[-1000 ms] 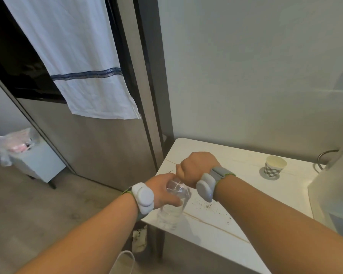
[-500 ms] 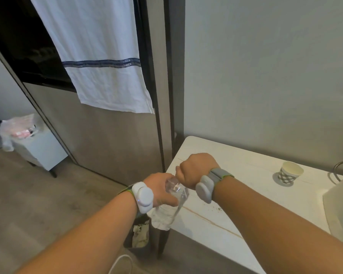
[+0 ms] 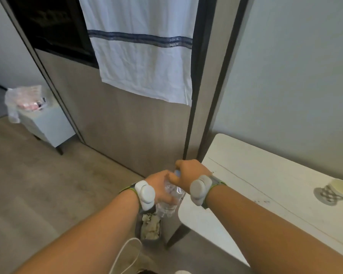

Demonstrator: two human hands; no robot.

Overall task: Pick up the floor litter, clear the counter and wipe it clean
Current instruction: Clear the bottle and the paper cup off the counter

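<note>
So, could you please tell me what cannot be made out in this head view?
- Bottle cap: covered by the right hand, so on or off is unclear.
- Bottle contents: the left hand and blur hide any level.
- Bin under the table: rim cut by the forearm; contents blurred.
- Cup: blurred; inside unseen.
- Crumbs on the table: too small.

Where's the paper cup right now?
In the head view, the paper cup stands at the far right on the white counter, well clear of both hands.
</note>
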